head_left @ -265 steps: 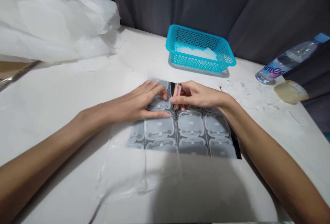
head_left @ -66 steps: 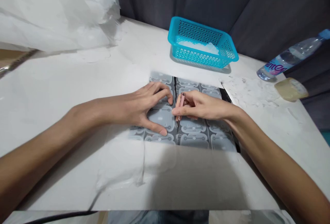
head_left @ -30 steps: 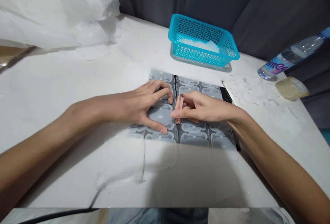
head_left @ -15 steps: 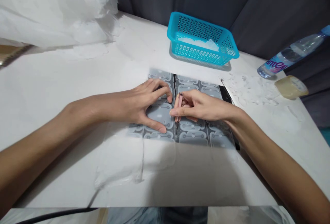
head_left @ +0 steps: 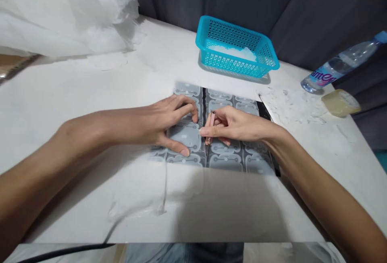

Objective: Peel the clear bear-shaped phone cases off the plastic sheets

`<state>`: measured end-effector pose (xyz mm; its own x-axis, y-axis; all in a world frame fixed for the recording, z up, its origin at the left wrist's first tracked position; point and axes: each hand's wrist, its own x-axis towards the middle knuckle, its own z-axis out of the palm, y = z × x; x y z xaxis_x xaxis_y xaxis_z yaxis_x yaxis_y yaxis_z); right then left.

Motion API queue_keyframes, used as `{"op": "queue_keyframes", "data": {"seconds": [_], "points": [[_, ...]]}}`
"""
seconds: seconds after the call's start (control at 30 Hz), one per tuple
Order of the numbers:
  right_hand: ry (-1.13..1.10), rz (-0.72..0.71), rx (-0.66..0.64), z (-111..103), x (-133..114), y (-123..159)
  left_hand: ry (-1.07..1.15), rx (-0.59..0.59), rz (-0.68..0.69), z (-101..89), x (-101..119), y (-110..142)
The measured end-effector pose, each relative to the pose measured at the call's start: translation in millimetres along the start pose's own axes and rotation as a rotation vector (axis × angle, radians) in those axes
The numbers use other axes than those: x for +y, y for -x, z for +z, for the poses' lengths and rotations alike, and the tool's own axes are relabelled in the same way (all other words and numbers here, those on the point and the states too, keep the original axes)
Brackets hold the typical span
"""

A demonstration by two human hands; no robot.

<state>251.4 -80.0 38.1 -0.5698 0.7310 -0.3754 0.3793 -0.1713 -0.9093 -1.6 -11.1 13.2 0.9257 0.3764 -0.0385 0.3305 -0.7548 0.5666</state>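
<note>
A translucent sheet of several rounded die-cut shapes point(head_left: 226, 158) lies on a dark mat in the middle of the white table. My left hand point(head_left: 169, 124) rests on it with spread fingers, pressing around one shape point(head_left: 186, 136). My right hand point(head_left: 234, 126) pinches a small pink cutting tool point(head_left: 211, 124), its tip down at that shape's right edge, close beside my left fingertips.
A turquoise mesh basket point(head_left: 236, 49) with white scraps stands behind the sheet. A water bottle point(head_left: 338, 69) and a tape roll point(head_left: 340, 102) lie at the right, with white flakes point(head_left: 290, 105) near them. Crumpled white plastic point(head_left: 60, 13) fills the far left. White paper point(head_left: 211, 206) covers the sheet's near end.
My hands have stayed on the same shape over the last second; the right hand with the tool shifted slightly along its edge. Since 8.8 s ago both hands moved to a nearer shape.
</note>
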Motion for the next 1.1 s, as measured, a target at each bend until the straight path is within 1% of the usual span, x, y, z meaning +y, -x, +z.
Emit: {"op": "queue_keyframes", "data": {"seconds": [0.1, 0.3, 0.6, 0.9, 1.1], "points": [[0.001, -0.014, 0.014, 3, 1, 0, -0.001, -0.008, -0.015, -1.6, 4, 0], [0.016, -0.027, 0.017, 6, 2, 2, -0.013, -0.02, -0.001, -0.8, 9, 1], [0.001, -0.006, 0.043, 12, -1, 4, -0.01, -0.02, 0.005, 2.1, 2, 2], [0.029, -0.026, 0.087, 13, -1, 4, 0.007, -0.001, -0.017, 1.0, 5, 2], [0.03, -0.028, 0.092, 14, -3, 4, 0.014, -0.005, -0.017, 1.5, 3, 2]]}}
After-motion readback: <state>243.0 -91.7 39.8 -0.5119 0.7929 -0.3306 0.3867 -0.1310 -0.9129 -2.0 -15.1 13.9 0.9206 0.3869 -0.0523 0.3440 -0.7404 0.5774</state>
